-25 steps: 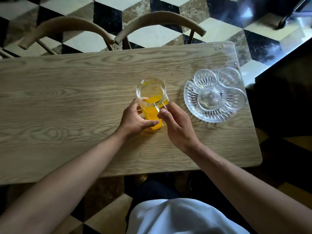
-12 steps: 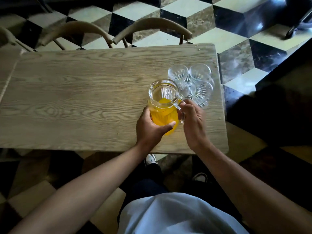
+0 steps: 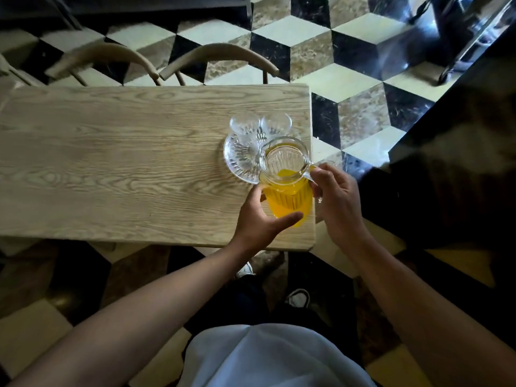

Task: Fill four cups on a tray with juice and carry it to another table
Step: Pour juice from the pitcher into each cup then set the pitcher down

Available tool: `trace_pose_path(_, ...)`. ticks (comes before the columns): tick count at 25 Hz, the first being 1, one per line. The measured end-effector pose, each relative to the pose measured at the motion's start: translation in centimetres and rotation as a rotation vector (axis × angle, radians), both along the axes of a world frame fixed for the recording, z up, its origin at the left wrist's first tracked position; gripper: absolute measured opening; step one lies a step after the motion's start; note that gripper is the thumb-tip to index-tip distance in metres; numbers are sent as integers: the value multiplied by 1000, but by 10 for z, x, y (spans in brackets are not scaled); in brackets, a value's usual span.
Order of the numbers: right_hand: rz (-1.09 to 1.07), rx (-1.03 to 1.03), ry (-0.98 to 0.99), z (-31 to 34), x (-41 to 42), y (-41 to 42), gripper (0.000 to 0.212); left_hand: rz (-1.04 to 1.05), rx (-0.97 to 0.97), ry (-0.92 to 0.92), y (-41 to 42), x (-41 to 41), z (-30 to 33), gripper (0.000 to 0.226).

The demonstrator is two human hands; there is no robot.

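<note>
A clear ribbed glass jug (image 3: 287, 182), about half full of orange juice, is held above the right end of the wooden table (image 3: 111, 169). My right hand (image 3: 337, 202) grips its handle. My left hand (image 3: 262, 219) cups the jug's lower body from the left. Just behind the jug lies a round glass tray (image 3: 237, 160) with clear glass cups on it; two cups, a left cup (image 3: 244, 125) and a right cup (image 3: 276, 125), show at its far side with no juice visible in them. The jug hides the tray's near right part and any other cups.
Two curved wooden chair backs, one (image 3: 103, 58) on the left and one (image 3: 220, 55) on the right, stand at the table's far edge. The table's right edge (image 3: 311, 163) is close to the tray. A dark counter (image 3: 452, 152) runs along the right. Checkered floor tiles surround the table.
The jug has been lifted off the table and carried right, and now overlaps the glass tray. Both hands keep their grip. My view has pulled back and risen.
</note>
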State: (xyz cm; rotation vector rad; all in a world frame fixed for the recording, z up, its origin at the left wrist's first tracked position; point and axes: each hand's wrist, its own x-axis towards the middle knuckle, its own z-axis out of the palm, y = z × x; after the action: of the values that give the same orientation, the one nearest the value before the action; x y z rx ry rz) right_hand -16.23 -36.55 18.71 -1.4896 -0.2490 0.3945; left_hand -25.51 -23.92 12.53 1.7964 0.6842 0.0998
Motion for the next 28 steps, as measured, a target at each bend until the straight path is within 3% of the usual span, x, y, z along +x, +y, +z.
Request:
trace_pose_path(6, -50, -85, -47, -5, 41, -23, 60, -122, -135, 14, -4, 34, -5, 90)
trace_pose_path(14, -53, -240, -148, -12, 87, -25, 54, -262, -278, 59, 12, 89, -28, 46)
trace_pose_path(17, -65, -296, -134, -21, 99, -23, 43, -300, -385, 66, 11, 101, -41, 56)
trace_pose_path(23, 23, -388, -114, -26, 117, -14, 59, -228, -557, 102, 1, 115, -74, 80)
trace_pose_path(28, 133, -479, -93, -36, 134, -6, 67, -139, -698, 106, -2, 121, -79, 70)
